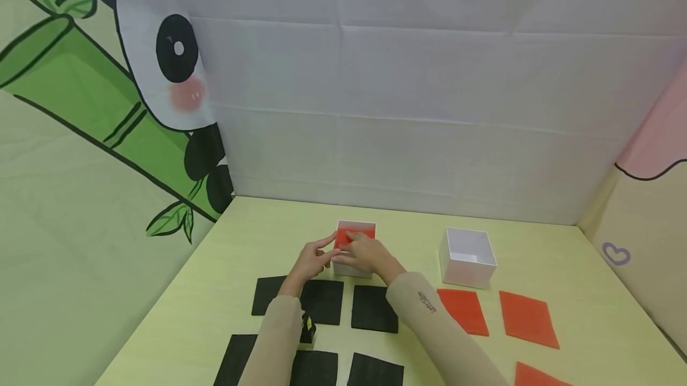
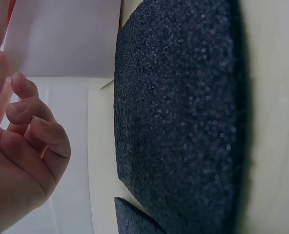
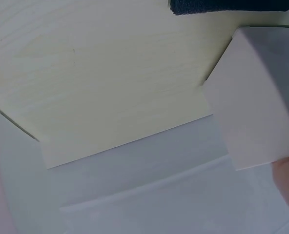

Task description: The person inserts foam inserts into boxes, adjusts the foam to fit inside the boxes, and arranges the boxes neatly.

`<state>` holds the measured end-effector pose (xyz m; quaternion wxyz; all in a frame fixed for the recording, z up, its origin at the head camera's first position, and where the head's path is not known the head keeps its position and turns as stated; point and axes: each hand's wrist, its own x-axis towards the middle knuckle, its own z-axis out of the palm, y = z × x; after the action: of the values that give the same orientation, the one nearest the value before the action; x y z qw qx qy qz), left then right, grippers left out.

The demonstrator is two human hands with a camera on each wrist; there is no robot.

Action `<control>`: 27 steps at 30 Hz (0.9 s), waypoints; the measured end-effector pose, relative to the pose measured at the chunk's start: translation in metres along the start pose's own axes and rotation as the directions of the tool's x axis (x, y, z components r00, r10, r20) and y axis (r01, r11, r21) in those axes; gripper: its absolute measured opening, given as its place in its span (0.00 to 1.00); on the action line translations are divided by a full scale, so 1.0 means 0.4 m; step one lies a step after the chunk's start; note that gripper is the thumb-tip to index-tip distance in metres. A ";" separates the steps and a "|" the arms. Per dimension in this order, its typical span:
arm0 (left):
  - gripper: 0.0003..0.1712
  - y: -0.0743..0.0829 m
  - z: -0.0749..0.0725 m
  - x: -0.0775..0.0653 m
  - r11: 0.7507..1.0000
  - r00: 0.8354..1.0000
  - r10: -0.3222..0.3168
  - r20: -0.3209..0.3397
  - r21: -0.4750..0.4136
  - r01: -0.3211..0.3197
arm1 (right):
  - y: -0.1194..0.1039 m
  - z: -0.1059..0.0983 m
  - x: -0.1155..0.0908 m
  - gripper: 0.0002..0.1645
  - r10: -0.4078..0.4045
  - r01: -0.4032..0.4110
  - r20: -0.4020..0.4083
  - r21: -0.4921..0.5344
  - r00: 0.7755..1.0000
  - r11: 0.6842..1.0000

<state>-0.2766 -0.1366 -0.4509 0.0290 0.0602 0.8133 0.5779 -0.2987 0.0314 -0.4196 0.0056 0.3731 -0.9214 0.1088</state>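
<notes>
A square red foam sheet (image 1: 367, 232) lies in the mouth of a small white box (image 1: 352, 271) at the table's back middle. My right hand (image 1: 367, 253) reaches over the front rim, its index finger straight and pressing on the sheet. At the box's left rim is my left hand (image 1: 312, 259), index finger and thumb stretched toward the sheet's left edge, the other fingers loosely bent in the left wrist view. Whether the left fingertips touch sheet or rim, I cannot tell. Only part of the right hand (image 3: 288, 187) shows in the right wrist view, beside the box wall (image 3: 254, 107).
A second white box (image 1: 468, 272) stands open-topped to the right. Several black foam squares (image 1: 374, 309) lie in rows in front of and under my forearms. Red foam squares (image 1: 528, 319) lie at the right front. A white cloth wall (image 1: 402, 165) rises behind the table.
</notes>
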 end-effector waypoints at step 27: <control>0.29 0.000 0.009 -0.001 0.999 1.000 0.013 -0.012 0.034 -0.012 | 0.028 -0.033 -0.094 0.33 -0.099 0.107 -0.263 0.014 0.960 0.994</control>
<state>-0.2758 -0.1332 -0.4522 0.0193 0.0621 0.8228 0.5646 -0.2800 0.0677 -0.4123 0.1276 0.4030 -0.8903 0.1695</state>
